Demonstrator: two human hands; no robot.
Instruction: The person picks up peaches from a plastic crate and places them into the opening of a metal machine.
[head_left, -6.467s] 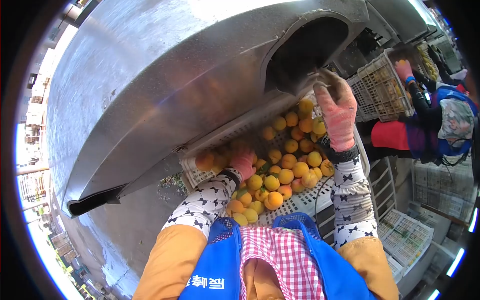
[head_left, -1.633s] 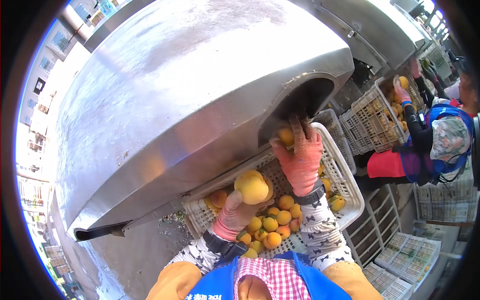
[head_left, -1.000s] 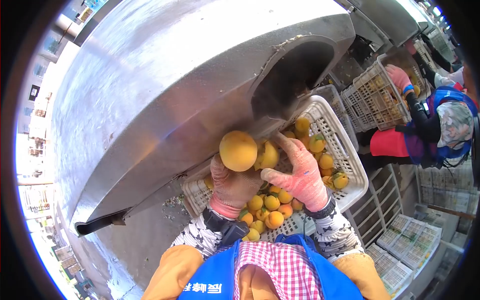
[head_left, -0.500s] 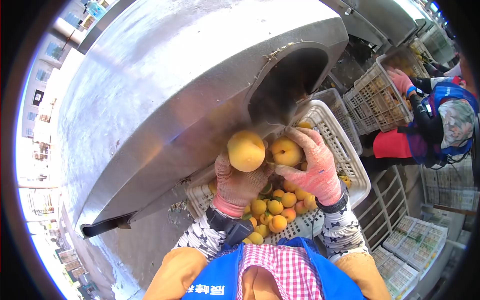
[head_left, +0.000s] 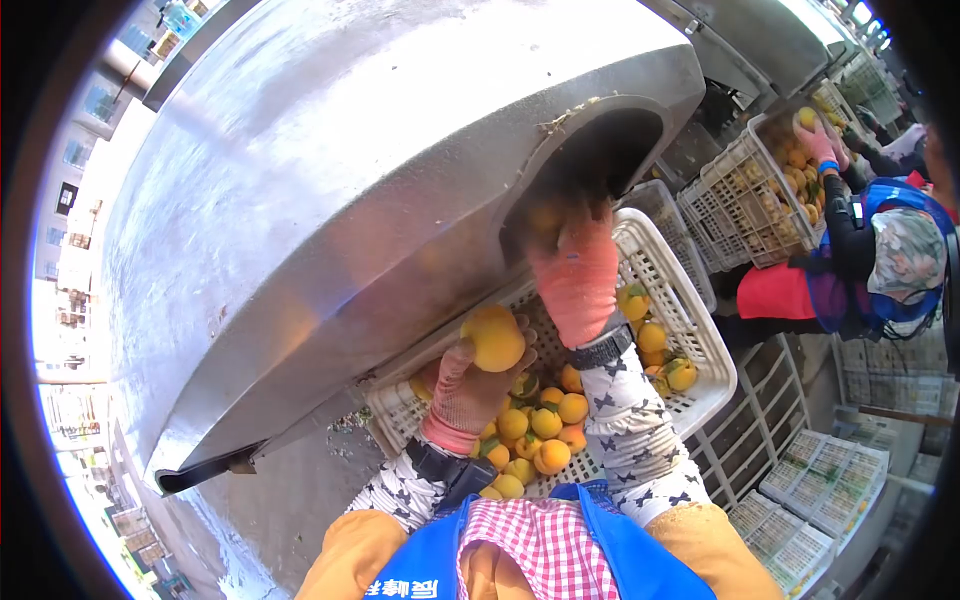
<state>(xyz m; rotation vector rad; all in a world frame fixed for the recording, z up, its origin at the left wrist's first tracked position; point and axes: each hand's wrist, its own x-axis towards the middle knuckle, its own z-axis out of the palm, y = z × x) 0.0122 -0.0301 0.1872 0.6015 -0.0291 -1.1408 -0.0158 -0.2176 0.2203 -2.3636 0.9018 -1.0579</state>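
My left hand (head_left: pixel 475 388), in a dusty pink glove, is closed around a yellow peach (head_left: pixel 494 338) above the crate. Gloved in pink too, my right hand (head_left: pixel 580 262) reaches into the dark opening (head_left: pixel 625 140) in the side of a large metal housing. A dim yellow peach (head_left: pixel 545 217) shows at its fingers, which are partly lost in shadow. Below both hands stands a white plastic crate (head_left: pixel 712 378) with several peaches (head_left: pixel 545 423) in it, some with green leaves attached.
The curved metal housing (head_left: pixel 330 170) fills the left and top. At the right a co-worker in a blue vest (head_left: pixel 900 190) handles peaches at another crate (head_left: pixel 745 205). Stacked flat crates (head_left: pixel 825 480) and a metal frame (head_left: pixel 765 400) stand at the lower right.
My right hand has moved up and away from me into the opening with its peach. My left hand has dropped slightly, keeping its peach. The co-worker's hand now holds a peach.
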